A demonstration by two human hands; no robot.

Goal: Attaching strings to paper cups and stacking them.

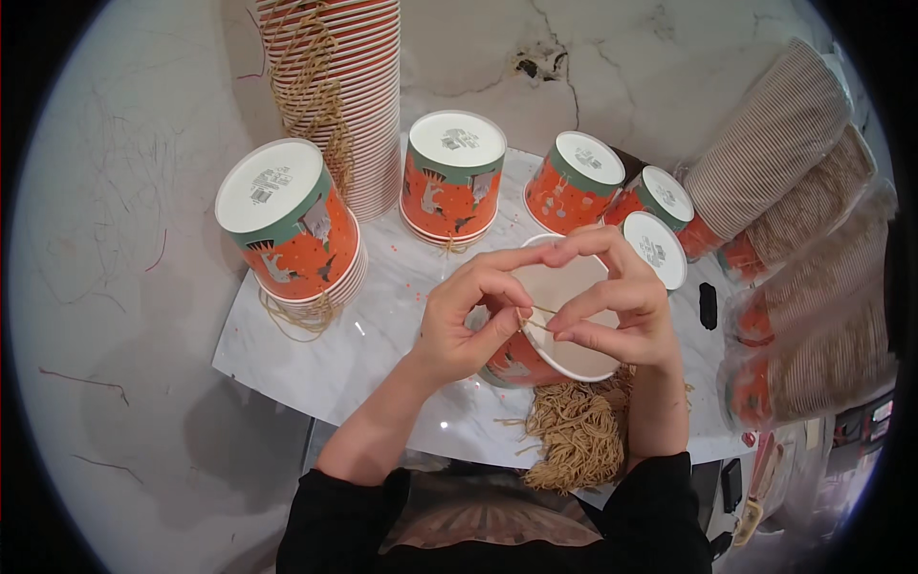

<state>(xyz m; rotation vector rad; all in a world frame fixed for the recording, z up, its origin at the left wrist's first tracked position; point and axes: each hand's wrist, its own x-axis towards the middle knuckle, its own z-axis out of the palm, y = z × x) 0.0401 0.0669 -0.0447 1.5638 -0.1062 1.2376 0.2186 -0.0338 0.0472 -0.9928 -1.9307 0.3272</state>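
Note:
An orange paper bucket [519,362] with a white rim lies tilted under my hands, its pale inside showing. At its rim a thin tan cord [538,325] is stretched between my fingers. My left hand [464,311] pinches one part of the cord between thumb and fingertips. On the other side, the thumb and index finger of my right hand [626,301] pinch it too. Whether the cord passes through the bucket's wall is hidden by my left fingertips. Below the bucket, by my right forearm, lies a heap of tan cords [574,435].
Upturned bucket stacks [292,225] [451,182] stand left and centre on the marbled table [402,325], with more buckets [574,182] to the right. Behind rises a tall bucket stack [368,115] with cords hanging. Plastic-wrapped stacks [775,134] line the right side, near a black object [708,306].

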